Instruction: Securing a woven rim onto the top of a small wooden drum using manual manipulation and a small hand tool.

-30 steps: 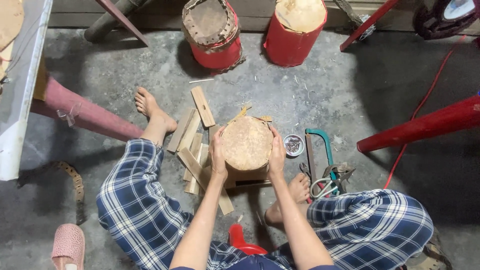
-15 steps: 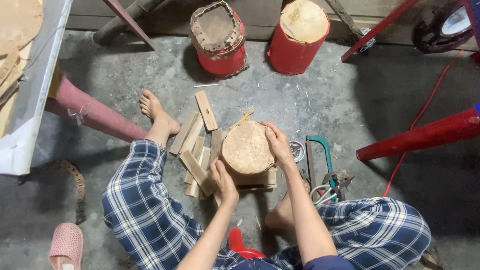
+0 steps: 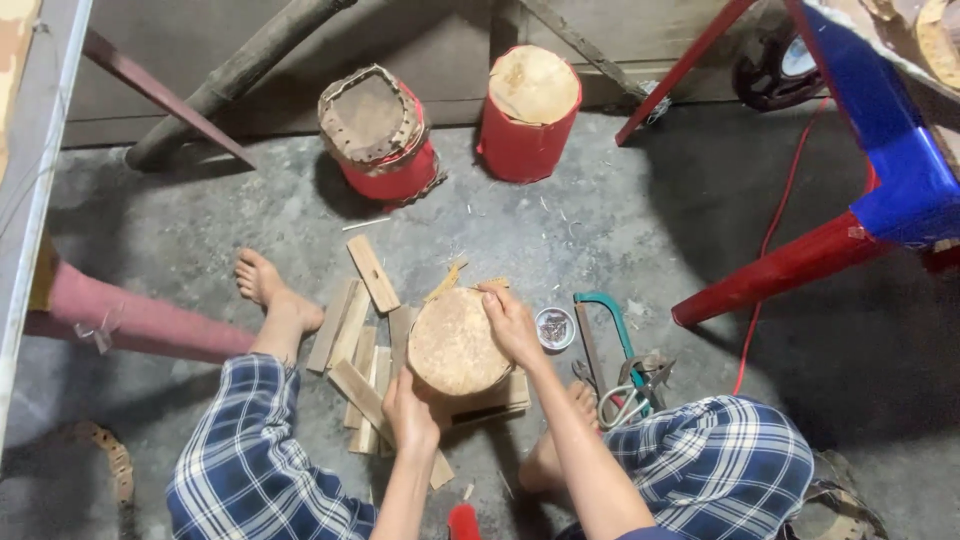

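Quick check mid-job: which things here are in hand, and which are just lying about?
In hand: small round drum, left hand, right hand, wooden block under it.
Lying about: wood slats, hacksaw, small tin, two red drums.

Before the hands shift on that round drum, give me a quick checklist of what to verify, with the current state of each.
1. Left hand on the near rim of the small drum: ok.
2. Right hand on the far right rim: ok.
3. Drum seated on the wooden block beneath it: ok, though how flat it sits cannot be told.
4. Skin laid evenly over the top: cannot tell.
5. Loose wooden slats lying close at the left: not ok, crowded.
6. Hacksaw and small round tin apart from the hands: ok.
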